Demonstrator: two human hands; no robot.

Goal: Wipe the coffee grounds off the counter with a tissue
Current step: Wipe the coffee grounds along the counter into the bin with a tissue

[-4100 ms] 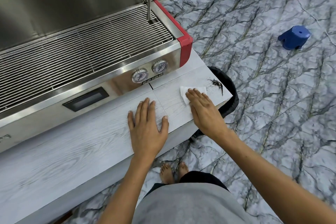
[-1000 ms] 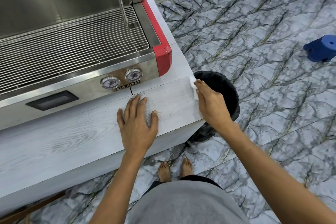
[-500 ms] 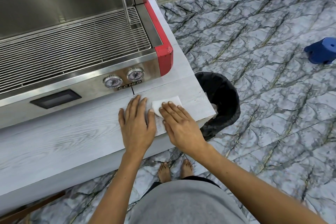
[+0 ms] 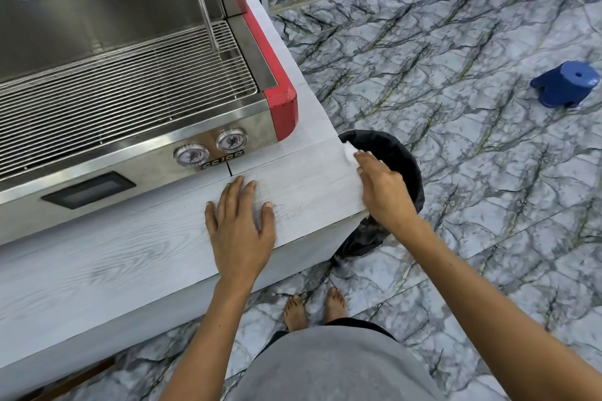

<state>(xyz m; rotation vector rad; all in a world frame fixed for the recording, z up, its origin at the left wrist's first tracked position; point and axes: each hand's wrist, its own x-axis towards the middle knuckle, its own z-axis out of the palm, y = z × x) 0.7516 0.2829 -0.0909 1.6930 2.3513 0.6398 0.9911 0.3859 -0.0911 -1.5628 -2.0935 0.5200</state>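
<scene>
Marbled floor surrounds our counter; our left hand lies flat, bracing; our right hand presses the tissue past its edge, over the bin beyond.

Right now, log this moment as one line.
stage: wiping | right hand: pressing tissue at counter edge above bin | left hand: flat on counter | grounds: none visible

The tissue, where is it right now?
In the head view, the white paper tissue sits under the right hand's fingers at the right end of the pale wood-grain counter, just above the black-lined bin.
</scene>
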